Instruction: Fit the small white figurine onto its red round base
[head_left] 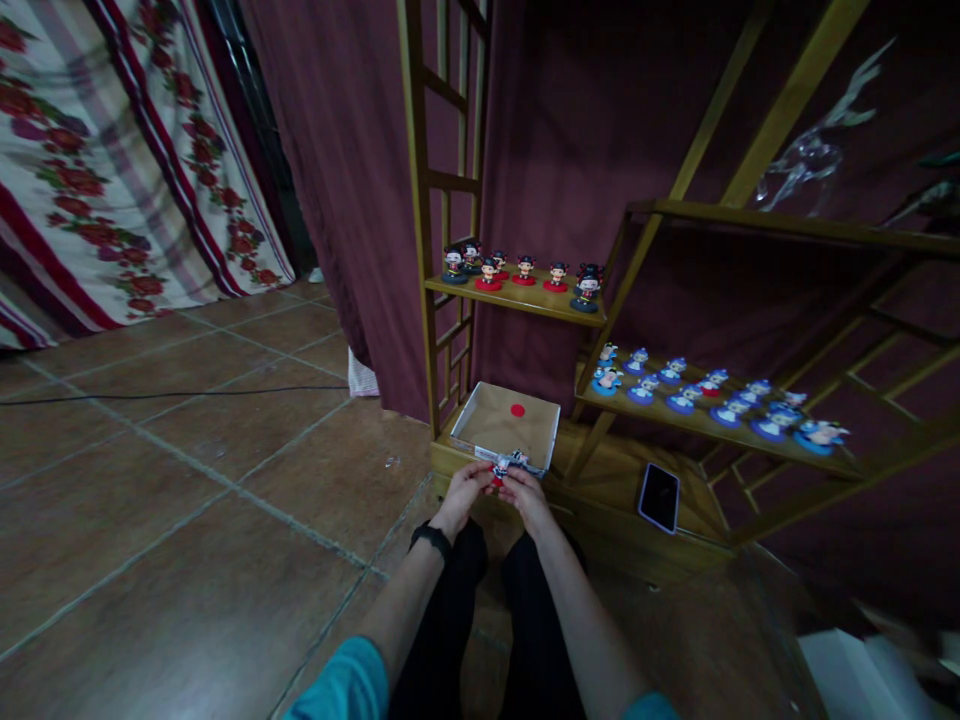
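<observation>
Between my two hands, just in front of the box, is a small figurine with white, dark and red parts. My left hand pinches it from the left, and my right hand closes on it from the right. Its details are too small to make out. Right behind my fingers stands a shallow open cardboard box with white sides. A flat red disc lies inside, and another small black-and-white piece shows at the near edge, partly hidden by my right hand.
Several red- and black-based figurines stand on the upper left shelf. Blue-based ones line the right shelf. A phone lies on the lower board. A glass vase stands high right. A black cable crosses the tiled floor.
</observation>
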